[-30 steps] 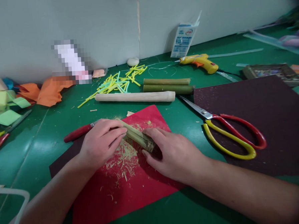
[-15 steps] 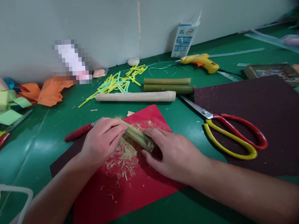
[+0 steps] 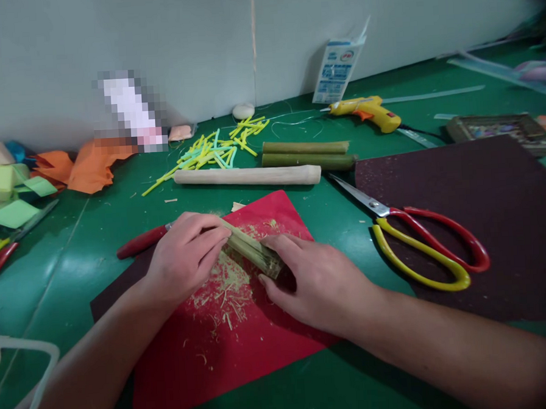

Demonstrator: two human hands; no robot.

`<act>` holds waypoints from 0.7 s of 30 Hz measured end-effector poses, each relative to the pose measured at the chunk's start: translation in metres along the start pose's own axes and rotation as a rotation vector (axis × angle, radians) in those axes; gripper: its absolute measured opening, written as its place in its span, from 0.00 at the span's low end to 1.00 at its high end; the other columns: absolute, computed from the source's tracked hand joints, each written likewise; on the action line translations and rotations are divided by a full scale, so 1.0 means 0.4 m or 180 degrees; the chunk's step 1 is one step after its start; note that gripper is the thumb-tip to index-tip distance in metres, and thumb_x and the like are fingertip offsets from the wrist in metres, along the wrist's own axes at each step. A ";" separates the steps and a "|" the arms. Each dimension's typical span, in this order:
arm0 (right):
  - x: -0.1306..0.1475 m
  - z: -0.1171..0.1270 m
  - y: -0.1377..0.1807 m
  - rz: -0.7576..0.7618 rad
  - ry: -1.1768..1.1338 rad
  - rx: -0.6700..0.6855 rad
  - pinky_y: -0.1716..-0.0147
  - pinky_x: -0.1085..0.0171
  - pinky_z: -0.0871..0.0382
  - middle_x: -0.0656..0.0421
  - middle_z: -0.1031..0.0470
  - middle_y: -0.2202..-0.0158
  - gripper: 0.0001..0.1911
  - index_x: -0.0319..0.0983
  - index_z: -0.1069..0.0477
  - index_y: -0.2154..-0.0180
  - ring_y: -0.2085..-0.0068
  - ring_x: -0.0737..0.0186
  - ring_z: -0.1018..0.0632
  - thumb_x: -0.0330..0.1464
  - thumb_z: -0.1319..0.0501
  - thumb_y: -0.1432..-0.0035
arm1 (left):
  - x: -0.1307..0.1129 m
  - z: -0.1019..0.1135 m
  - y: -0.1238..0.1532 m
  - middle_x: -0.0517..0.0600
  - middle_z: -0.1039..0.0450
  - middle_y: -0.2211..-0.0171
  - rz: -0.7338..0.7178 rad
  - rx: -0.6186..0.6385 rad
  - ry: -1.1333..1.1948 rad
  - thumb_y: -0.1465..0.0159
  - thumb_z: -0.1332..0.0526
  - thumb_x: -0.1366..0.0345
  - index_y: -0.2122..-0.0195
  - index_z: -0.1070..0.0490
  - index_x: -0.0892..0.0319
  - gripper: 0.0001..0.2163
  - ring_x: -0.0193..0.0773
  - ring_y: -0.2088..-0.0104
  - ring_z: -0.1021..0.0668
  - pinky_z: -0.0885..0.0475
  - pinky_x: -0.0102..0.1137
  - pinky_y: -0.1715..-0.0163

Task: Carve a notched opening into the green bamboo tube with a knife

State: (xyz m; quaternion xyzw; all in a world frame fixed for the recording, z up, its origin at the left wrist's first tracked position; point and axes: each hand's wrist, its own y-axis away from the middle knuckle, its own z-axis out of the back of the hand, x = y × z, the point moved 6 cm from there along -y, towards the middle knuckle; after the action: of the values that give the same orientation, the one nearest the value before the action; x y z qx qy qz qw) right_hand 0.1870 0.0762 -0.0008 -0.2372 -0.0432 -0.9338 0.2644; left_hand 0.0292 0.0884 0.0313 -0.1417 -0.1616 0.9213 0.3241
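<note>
A greenish piece of bamboo [image 3: 250, 249] lies slanted above a red sheet [image 3: 262, 354]. My left hand [image 3: 184, 252] is closed round its far left end, and the fingers hide that end. At the near right end, the thumb and fingers of my right hand [image 3: 316, 281] grip the bamboo from either side. Pale shavings [image 3: 227, 295] are scattered on the red sheet beneath it. Just beyond my left hand lies a red-handled tool [image 3: 142, 240], its metal part mostly covered by the hand.
Large scissors [image 3: 421, 245] lie partly on a dark sheet [image 3: 497, 217] at right. Behind the hands are a peeled bamboo stick [image 3: 248, 177], green bamboo pieces [image 3: 307, 161], cut yellow straws [image 3: 206, 153] and a yellow glue gun [image 3: 366, 111]. Orange paper [image 3: 94, 167] sits at left.
Hardly anything differs. My left hand has shifted very slightly left, while the bamboo and my right hand hold the same position.
</note>
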 end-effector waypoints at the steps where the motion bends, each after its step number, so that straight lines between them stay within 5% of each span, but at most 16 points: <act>1: 0.000 0.000 -0.001 0.0002 -0.0003 0.0010 0.70 0.61 0.35 0.56 0.26 0.58 0.18 0.39 0.37 0.53 0.62 0.56 0.24 0.38 0.47 0.44 | -0.001 0.000 0.000 0.52 0.28 0.60 -0.0014 0.0000 -0.0008 0.37 0.45 0.71 0.59 0.28 0.59 0.08 0.39 0.60 0.28 0.33 0.35 0.58; 14: 0.002 -0.002 -0.004 0.0116 0.0085 -0.0027 0.72 0.63 0.37 0.56 0.25 0.64 0.16 0.38 0.35 0.55 0.66 0.58 0.25 0.38 0.48 0.44 | -0.001 -0.014 -0.017 0.52 0.27 0.63 -0.0231 0.0000 -0.0142 0.36 0.48 0.70 0.61 0.29 0.60 0.09 0.39 0.62 0.29 0.32 0.34 0.61; 21: -0.001 -0.004 -0.006 0.0074 0.0126 -0.0004 0.71 0.62 0.37 0.55 0.25 0.63 0.15 0.38 0.35 0.56 0.66 0.58 0.24 0.38 0.48 0.43 | 0.029 -0.008 -0.011 0.52 0.27 0.63 0.0033 0.0000 -0.0232 0.36 0.47 0.70 0.61 0.28 0.59 0.09 0.39 0.62 0.29 0.33 0.36 0.60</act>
State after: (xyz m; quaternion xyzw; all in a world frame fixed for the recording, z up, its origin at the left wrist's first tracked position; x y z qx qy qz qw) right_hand 0.1855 0.0781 -0.0022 -0.2194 -0.0345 -0.9352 0.2759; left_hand 0.0239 0.0997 0.0285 -0.1089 -0.1725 0.9275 0.3132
